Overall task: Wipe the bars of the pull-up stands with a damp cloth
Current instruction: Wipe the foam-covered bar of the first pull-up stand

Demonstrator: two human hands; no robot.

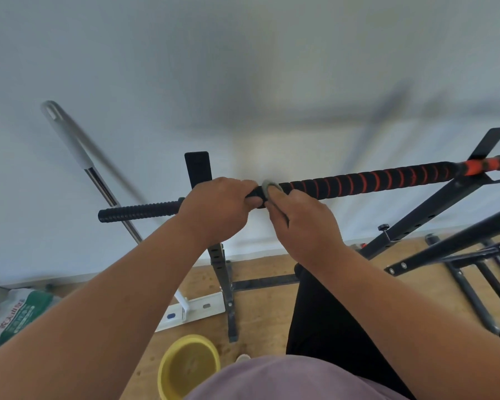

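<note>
Left hand [214, 209] grasping bar [358, 180]. Right hand [303, 223], touching left's fingertips, pinching grey cloth [267, 186] around bar.

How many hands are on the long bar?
2. The left hand grips the black-and-orange foam-wrapped pull-up bar near its middle. The right hand is beside it, pressing a small grey cloth around the bar.

The bar [358, 180] runs across mid-frame, rising slightly toward the right edge — black foam grip with an orange spiral, a ribbed black end [139, 212] at left. A small grey cloth [269, 187] wraps it at centre — folded, pressed against the foam.
</note>
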